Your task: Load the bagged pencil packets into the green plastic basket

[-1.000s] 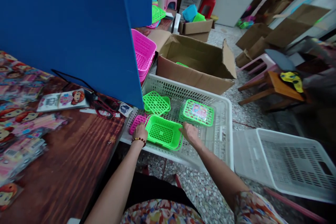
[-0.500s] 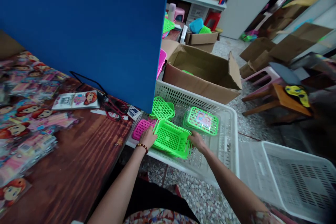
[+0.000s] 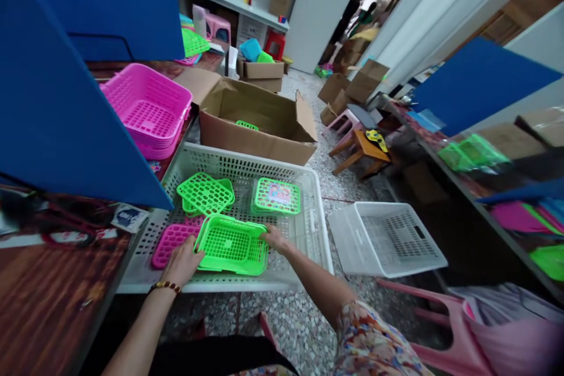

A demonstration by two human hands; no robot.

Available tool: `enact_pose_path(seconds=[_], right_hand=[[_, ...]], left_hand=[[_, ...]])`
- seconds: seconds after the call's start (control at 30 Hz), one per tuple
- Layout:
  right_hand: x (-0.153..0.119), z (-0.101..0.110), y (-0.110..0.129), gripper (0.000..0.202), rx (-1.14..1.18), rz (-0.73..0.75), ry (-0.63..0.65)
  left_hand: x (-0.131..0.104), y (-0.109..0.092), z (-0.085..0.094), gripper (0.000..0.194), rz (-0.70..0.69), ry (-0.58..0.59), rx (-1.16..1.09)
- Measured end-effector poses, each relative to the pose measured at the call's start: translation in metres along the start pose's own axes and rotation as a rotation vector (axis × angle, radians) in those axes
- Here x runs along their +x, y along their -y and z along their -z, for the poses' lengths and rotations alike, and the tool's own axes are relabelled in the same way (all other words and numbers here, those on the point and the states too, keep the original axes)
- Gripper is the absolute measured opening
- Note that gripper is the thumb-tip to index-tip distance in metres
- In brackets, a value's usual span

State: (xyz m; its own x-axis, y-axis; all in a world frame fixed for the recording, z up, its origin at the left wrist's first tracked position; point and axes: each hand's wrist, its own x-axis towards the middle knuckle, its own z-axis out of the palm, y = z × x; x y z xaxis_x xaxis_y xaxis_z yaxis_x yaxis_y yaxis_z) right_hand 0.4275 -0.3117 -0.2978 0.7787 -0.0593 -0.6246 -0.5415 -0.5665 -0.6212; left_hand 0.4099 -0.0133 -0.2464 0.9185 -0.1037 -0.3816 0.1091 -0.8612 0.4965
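Currently, left hand (image 3: 183, 261) angled up-right, fingers gripping basket's left end | bright-green rectangular plastic basket (image 3: 230, 248), mouth up, long axis left-to-right, within white perforated plastic crate (image 3: 325, 241), near side | right hand (image 3: 275, 239) angled up-left, fingers gripping right end.

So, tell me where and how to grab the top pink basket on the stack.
Take the pink basket by its rim, coming from the right with the hand's thumb inside, fingers outside. It looks nested, so the rim seems the easiest part to grip, and the blue board crowds the left.
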Motion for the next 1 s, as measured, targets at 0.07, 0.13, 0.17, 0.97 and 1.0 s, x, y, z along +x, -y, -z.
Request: enact_pose_path(seconds=[0.07, 0.13, 0.17, 0.97, 1.0], right_hand=[[0.000, -0.001, -0.002, 0.010, 0.014, 0.003, 0.014], [-0.002, 0.001, -0.003, 0.008, 0.025, 0.007, 0.020], [-0.004, 0.002, -0.003, 0.007, 0.031, 0.011, 0.017], [-0.031, 0.037, 0.040, 0.012, -0.230, 0.189, -0.116], [-0.030, 0.039, 0.042, 0.014, -0.237, 0.201, -0.102]], left_hand=[[-0.001, 0.000, -0.002, 0.004, -0.026, 0.006, 0.000], [-0.003, 0.000, -0.003, 0.005, -0.078, 0.013, -0.012], [-0.005, 0.000, -0.004, 0.006, -0.110, 0.023, -0.018], [-0.008, 0.007, 0.005, 0.030, -0.122, -0.137, -0.531], [-0.011, 0.002, 0.008, 0.027, -0.122, -0.147, -0.528]])
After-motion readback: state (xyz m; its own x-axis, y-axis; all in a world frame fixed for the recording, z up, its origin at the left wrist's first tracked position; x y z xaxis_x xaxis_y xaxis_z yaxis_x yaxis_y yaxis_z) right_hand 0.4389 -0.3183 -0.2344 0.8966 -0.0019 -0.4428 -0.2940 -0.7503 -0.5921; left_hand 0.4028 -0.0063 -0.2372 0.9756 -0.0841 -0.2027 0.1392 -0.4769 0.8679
